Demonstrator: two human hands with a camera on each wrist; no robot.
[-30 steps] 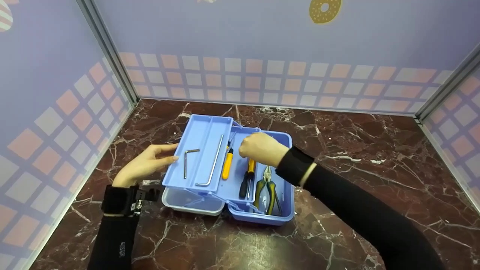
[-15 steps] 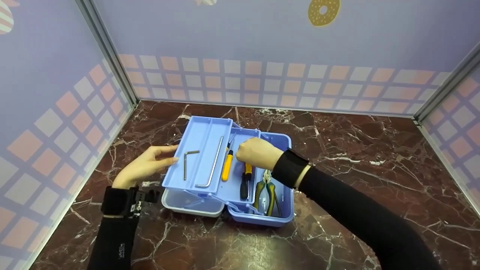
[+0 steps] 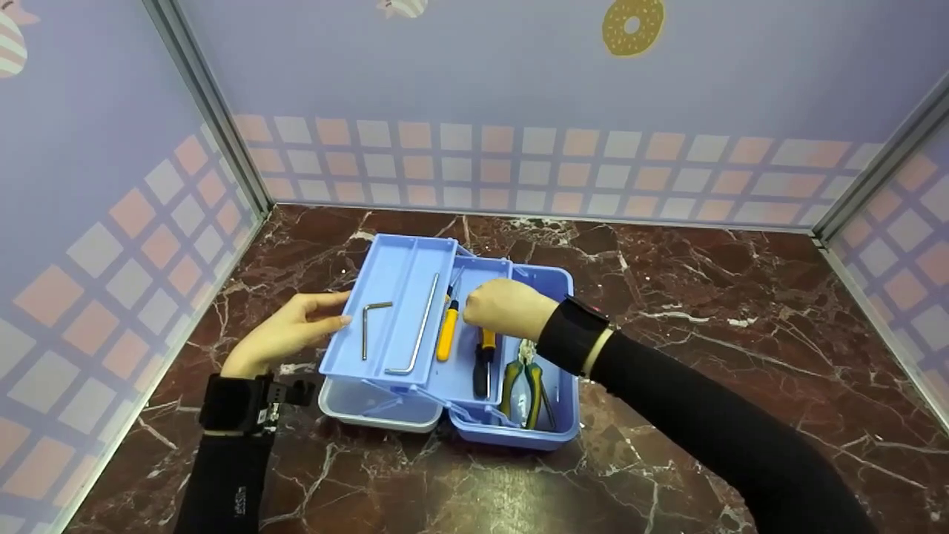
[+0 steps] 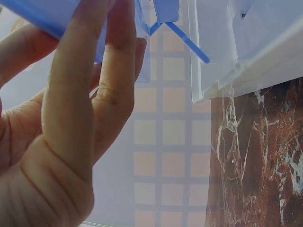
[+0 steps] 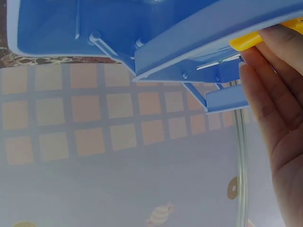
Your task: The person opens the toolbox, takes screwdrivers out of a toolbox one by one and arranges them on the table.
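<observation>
A light-blue toolbox [image 3: 571, 356] stands unfolded on the marble table, its trays spread to the left. My left hand [image 3: 285, 334] holds the outer edge of the upper tray [image 3: 389, 278] between thumb and fingers. Two hex keys lie in that tray, a short one [image 3: 364, 334] and a longer one [image 3: 424, 326]. Over the lower tray [image 3: 456, 382], my right hand [image 3: 511, 308] pinches a yellow-and-black handled tool [image 5: 246, 41], whose far end is hidden. Beside it lie a black-handled screwdriver [image 3: 482, 374] and a yellow-handled tool [image 3: 448, 334].
Green-and-black pliers [image 3: 525, 386] lie in the deep base, to the right of the trays. The translucent lid section [image 3: 382, 419] sits under the upper tray. Patterned panels [image 3: 519, 170] enclose the table at the back and sides.
My right hand has shifted slightly left and toward me over the lower tray, with the yellow-and-black tool in it. My left hand stays at the upper tray's edge.
</observation>
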